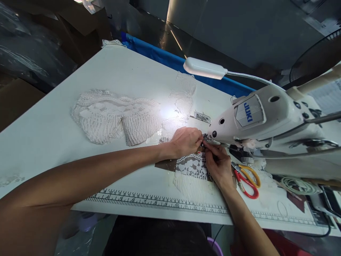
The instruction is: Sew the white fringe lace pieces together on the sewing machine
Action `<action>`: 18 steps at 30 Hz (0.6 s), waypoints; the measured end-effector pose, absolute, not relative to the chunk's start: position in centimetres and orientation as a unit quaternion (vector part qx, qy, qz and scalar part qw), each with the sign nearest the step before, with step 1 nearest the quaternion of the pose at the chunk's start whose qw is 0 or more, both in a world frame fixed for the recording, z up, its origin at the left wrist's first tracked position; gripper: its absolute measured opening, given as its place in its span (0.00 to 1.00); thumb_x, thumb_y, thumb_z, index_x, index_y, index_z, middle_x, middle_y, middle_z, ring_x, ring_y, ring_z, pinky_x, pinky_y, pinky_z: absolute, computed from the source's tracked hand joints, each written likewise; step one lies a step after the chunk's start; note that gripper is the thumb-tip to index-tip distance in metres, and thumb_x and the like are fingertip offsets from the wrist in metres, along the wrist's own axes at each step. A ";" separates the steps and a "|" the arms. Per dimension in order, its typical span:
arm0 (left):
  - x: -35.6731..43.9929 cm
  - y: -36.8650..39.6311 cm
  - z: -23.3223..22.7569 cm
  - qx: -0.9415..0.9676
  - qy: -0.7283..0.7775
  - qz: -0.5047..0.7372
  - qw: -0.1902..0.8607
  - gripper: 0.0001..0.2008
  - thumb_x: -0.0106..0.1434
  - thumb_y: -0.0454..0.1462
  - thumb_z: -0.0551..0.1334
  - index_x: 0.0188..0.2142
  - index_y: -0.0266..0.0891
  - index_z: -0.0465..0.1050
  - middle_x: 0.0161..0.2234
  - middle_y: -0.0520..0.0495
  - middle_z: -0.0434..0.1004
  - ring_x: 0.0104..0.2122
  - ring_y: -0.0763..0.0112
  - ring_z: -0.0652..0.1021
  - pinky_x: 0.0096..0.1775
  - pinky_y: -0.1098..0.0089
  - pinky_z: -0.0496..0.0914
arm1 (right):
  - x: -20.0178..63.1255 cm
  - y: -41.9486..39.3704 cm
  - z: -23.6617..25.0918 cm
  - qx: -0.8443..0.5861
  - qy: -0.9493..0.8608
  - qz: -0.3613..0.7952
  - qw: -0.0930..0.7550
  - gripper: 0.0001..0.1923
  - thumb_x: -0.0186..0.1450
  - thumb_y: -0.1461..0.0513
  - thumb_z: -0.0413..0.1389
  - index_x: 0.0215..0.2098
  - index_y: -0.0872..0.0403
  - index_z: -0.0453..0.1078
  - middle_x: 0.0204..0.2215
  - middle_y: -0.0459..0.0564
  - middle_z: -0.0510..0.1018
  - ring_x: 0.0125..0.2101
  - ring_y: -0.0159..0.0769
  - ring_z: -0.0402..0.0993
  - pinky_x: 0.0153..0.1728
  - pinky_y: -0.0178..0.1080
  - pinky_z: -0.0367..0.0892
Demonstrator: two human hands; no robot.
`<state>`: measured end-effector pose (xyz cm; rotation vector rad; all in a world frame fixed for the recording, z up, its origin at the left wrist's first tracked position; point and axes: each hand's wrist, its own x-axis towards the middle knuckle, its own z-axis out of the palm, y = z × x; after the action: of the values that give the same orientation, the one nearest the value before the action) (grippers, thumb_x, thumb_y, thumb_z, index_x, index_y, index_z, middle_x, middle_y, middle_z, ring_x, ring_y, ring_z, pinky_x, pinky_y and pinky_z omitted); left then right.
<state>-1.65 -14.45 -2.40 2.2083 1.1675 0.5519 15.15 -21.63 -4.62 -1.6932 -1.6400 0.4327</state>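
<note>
My left hand (188,141) is closed, its fingertips pinched together beside the needle area of a white sewing machine (269,117). What those fingers hold is too small to make out. My right hand (220,165) reaches up from the front to the same spot, thumb and forefinger drawn together just below the left fingertips. Whatever is between them is hidden. White lace (193,169) with a fringed lower edge lies flat under and beside my right hand, over a dark plate. The needle and presser foot are mostly covered by my fingers.
Bunched lace trim (117,117) lies left on the white table (48,135), with another strip (183,92) behind. A lamp (205,67) hangs over the work. Scissors (246,179) with red and yellow handles rest at right. A printed ruler (160,203) runs along the front edge.
</note>
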 end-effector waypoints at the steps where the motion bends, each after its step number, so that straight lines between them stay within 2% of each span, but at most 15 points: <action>1: -1.6 -14.5 -2.4 0.825 0.439 0.208 0.289 0.12 0.66 0.34 0.54 0.29 0.35 0.73 0.27 0.47 0.74 0.25 0.73 0.69 0.28 0.67 0.59 | 15.1 -21.6 -4.6 -0.658 -0.638 0.167 0.364 0.19 0.64 0.59 0.53 0.50 0.50 0.77 0.45 0.54 0.78 0.45 0.44 0.74 0.53 0.52 0.67; 9: -1.4 -14.9 -2.6 0.791 0.467 0.223 0.327 0.12 0.68 0.36 0.53 0.36 0.36 0.75 0.32 0.47 0.78 0.28 0.72 0.73 0.30 0.69 0.63 | 15.1 -21.7 -4.7 -0.661 -0.638 0.165 0.360 0.19 0.65 0.58 0.53 0.50 0.50 0.77 0.44 0.54 0.79 0.44 0.44 0.75 0.52 0.52 0.68; 14: -1.1 -15.1 -3.2 0.805 0.469 0.234 0.277 0.12 0.68 0.36 0.53 0.35 0.36 0.75 0.34 0.45 0.78 0.32 0.69 0.74 0.33 0.67 0.64 | 14.9 -21.8 -4.6 -0.663 -0.635 0.165 0.360 0.19 0.65 0.57 0.53 0.50 0.49 0.78 0.44 0.54 0.78 0.44 0.44 0.74 0.52 0.52 0.68; 18: -1.0 -15.1 -3.3 0.807 0.466 0.234 0.278 0.13 0.68 0.35 0.52 0.34 0.36 0.75 0.33 0.46 0.78 0.30 0.69 0.74 0.33 0.67 0.64 | 14.9 -21.8 -4.5 -0.662 -0.636 0.165 0.360 0.18 0.65 0.56 0.53 0.50 0.49 0.78 0.45 0.54 0.78 0.44 0.44 0.74 0.51 0.51 0.68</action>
<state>-1.01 -15.09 -3.35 2.1665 1.2505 0.6270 14.88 -21.80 -4.55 -1.7060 -1.6401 0.4242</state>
